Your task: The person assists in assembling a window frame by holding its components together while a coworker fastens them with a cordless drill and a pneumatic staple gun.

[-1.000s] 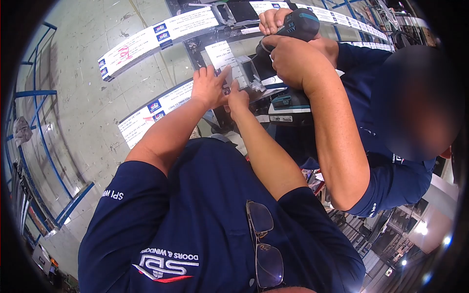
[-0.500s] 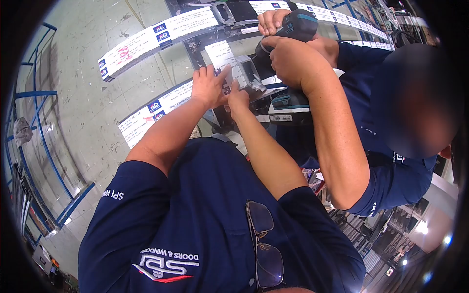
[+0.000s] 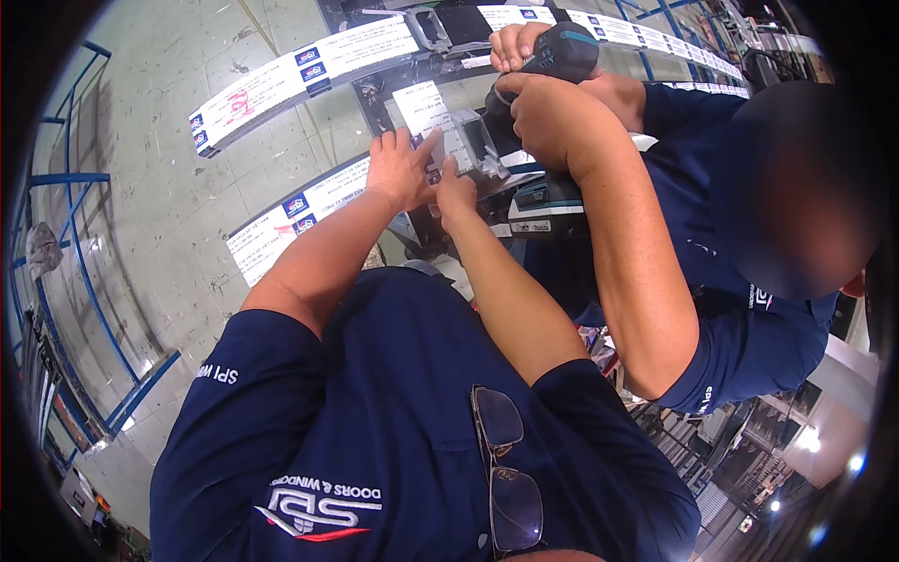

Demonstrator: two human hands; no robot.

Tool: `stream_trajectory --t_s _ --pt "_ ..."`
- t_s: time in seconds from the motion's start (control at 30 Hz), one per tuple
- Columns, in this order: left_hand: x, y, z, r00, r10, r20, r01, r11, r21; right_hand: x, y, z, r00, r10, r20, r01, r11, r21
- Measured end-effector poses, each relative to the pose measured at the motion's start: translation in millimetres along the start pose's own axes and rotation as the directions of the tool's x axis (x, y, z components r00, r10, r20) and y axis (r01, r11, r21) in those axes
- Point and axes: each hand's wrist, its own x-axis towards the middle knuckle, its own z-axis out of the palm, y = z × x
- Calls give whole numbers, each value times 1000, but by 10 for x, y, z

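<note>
A short labelled profile (image 3: 423,109) with white film lies across the work spot. On its near end rests my left hand (image 3: 398,171), fingers spread and stretched out. My right hand (image 3: 456,194) touches the same end, its index finger extended and its other fingers partly hidden. Right of the profile sits a metal bracket-like part (image 3: 482,145). Above my right hand a co-worker's hands (image 3: 538,98) hold a black and teal power drill (image 3: 565,51). What the drill tip touches is hidden.
Long labelled profiles (image 3: 309,70) run across the top, and another (image 3: 298,217) lies left of my left forearm. A second teal and black tool (image 3: 546,199) is beside my right hand. The co-worker (image 3: 693,215) leans in from the right. A blue rack (image 3: 89,178) stands far left.
The co-worker's hands, forearm and drill have shifted slightly left. My hands stay in place on the labelled profile.
</note>
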Motion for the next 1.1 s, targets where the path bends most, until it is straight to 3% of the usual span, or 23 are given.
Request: stream_trajectory --t_s 0.4,1.03,1.1 --pt "5 0 1 1000 1 -11 -1 1000 -12 75 40 33 999 -24 -47 22 999 -30" --pt "30 3 -34 1000 -7 10 7 1000 -15 112 44 30 1000 14 2 -14 999 36" --pt "32 2 -39 1000 -10 9 10 1000 -12 238 144 83 992 -107 -63 106 994 -26"
